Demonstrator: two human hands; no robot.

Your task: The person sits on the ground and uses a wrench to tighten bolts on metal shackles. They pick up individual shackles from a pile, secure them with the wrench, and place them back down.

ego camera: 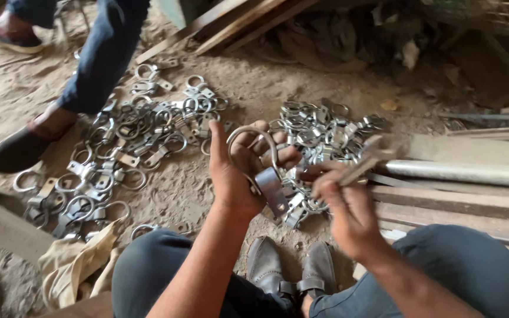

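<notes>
Holding a grey metal pipe clamp with a round loop and flat tab (263,171) up over the knees, the left hand (237,171) has its fingers closed around the loop; the right hand (340,203) pinches a blurred metal tool or strip (369,158) just beside it. By my judgement the work is partway: a heap of shiny clamps (319,132) lies ahead, another spread pile (125,147) to the left. All rests on a dusty dirt floor (266,82), with wooden planks (460,203), a steel pipe (460,172) and another person's leg (95,65) nearby.
</notes>
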